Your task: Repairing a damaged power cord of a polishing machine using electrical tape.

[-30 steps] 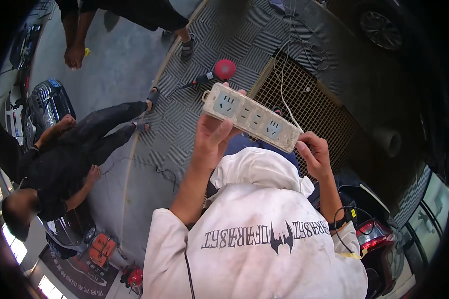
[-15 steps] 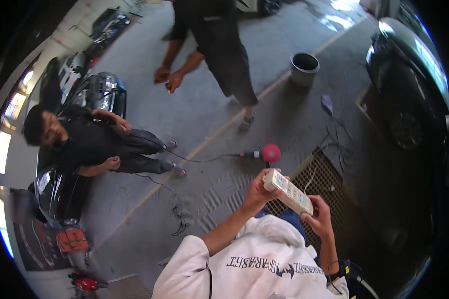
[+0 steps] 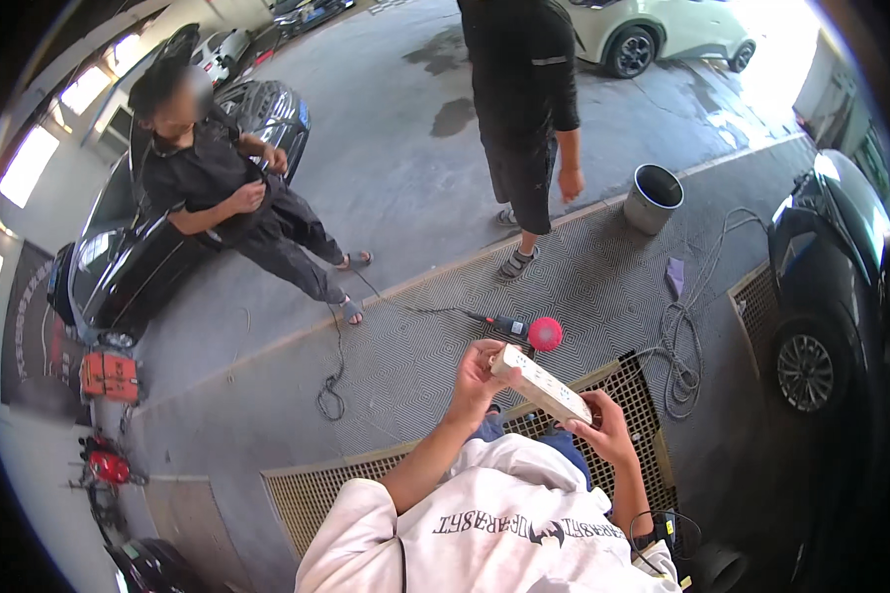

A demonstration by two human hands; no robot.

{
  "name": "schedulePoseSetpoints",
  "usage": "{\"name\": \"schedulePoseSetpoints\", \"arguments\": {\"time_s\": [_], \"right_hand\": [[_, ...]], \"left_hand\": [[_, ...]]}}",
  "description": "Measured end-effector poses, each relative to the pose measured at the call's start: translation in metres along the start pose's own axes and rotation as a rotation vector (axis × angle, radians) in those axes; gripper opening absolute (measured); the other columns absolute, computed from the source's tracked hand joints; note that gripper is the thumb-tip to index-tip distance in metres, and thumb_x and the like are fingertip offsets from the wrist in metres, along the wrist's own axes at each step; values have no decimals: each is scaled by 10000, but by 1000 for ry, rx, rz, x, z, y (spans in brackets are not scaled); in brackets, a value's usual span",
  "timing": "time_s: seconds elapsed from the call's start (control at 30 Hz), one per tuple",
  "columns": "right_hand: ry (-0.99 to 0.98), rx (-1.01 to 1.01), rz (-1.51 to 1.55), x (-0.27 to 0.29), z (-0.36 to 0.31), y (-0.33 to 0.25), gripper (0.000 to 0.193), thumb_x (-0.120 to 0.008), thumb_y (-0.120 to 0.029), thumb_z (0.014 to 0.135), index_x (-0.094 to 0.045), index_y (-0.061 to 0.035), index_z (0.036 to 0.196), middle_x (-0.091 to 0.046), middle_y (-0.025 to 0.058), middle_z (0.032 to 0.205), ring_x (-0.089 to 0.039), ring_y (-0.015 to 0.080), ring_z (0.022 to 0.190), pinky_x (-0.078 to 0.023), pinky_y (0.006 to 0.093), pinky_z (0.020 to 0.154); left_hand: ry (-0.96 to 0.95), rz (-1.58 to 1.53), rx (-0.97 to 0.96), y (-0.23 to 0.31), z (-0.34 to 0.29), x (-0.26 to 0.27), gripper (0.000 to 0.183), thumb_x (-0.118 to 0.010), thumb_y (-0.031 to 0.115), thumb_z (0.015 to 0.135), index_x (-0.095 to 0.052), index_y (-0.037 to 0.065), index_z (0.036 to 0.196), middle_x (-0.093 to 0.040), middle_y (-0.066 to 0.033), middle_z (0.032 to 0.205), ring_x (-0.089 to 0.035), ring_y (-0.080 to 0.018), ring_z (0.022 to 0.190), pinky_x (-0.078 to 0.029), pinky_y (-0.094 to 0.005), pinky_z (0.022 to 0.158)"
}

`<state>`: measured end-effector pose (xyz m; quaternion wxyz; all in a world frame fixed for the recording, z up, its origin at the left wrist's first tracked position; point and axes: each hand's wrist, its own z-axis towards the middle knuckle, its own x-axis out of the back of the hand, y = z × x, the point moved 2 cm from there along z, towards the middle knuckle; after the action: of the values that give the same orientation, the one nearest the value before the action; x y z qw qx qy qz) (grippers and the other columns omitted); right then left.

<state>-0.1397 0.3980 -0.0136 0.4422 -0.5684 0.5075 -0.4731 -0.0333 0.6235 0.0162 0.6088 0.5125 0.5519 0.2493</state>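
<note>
A long white power strip (image 3: 544,385) is held in front of my body, slanting down toward the right. My left hand (image 3: 476,376) is closed round its upper left end. At its lower right end my right hand (image 3: 605,429) grips it, thumb along the side. The sockets on the upper face show only faintly. Just beyond my left hand, a polisher (image 3: 509,325) with a pinkish-red round pad (image 3: 545,334) lies on the ribbed floor, its dark cord running off to the left. Neither hand touches it.
Two people in dark clothes (image 3: 524,128) stand ahead and to the left. A grey bucket (image 3: 654,201), a purple cloth (image 3: 674,278) and a coiled cable (image 3: 680,361) are at right. Dark cars (image 3: 806,371) flank both sides. Floor grating (image 3: 653,435) lies under me.
My view has shifted, and the power strip has tilted, showing less of its socket face. Both hands still hold it. The standing person ahead has parted their hands, one now hanging down.
</note>
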Motion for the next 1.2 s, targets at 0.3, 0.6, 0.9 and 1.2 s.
{"name": "schedulePoseSetpoints", "arguments": {"time_s": [0.3, 0.6, 0.9, 1.2], "right_hand": [[-457, -586, -731, 63, 24, 271, 533, -720, -446, 773, -646, 45, 967, -688, 136, 830, -666, 231, 681, -525, 356, 577], [-967, -29, -1351, 180, -91, 489, 244, -565, -349, 825, -736, -200, 917, -704, 125, 914, -685, 263, 870, -532, 422, 709], [-168, -729, -45, 109, 27, 367, 92, -598, -19, 796, -611, 14, 711, -591, 74, 604, -526, 152, 466, -401, 299, 421], [-108, -536, -133, 46, 35, 362, 180, -598, -166, 767, -626, 11, 755, -646, 138, 655, -630, 218, 577, -489, 365, 569]], "left_hand": [[285, 1319, 891, -191, -176, 260, 467, -636, 470, 828, -679, 5, 825, -689, -165, 887, -659, -341, 876, -500, -423, 827], [561, 1040, 1231, -229, -349, 174, 388, -655, 371, 842, -678, 4, 967, -692, -178, 901, -670, -296, 787, -526, -427, 724], [236, 1226, 556, -203, -169, 165, 334, -670, 329, 825, -623, 57, 1012, -684, -155, 942, -662, -313, 875, -516, -410, 765], [26, 1243, 447, -92, -124, 168, 308, -600, 331, 905, -596, 30, 838, -669, -115, 747, -641, -250, 652, -492, -380, 649]]}}
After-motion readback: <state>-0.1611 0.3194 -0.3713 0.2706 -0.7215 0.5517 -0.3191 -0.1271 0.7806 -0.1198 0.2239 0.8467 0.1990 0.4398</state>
